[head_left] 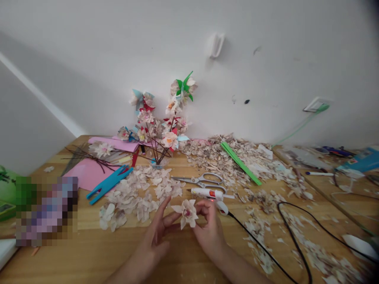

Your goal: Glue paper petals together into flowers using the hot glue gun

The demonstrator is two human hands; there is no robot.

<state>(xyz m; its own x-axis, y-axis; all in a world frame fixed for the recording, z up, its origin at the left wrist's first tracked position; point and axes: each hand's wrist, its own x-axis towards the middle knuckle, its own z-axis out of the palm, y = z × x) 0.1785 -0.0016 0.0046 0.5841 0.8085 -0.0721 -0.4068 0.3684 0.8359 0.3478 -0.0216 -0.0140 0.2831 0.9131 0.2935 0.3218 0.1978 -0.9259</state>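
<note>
A handmade flower with pale papery petals and a pinkish centre is held up above the near part of the wooden table. My right hand pinches it from the right side, its fingertips partly behind the petals. My left hand is at the flower's left, fingers apart, with a fingertip near or touching a petal; which of the two I cannot tell. Just beyond my hands lie a white hot glue gun with a red light and silver scissors. A pile of loose pale petals spreads to the left.
A bunch of finished flowers on twigs stands near the wall. Dry petals cover the back right. Green strips, blue strips and pink sheets lie about. The black cord curves along the right.
</note>
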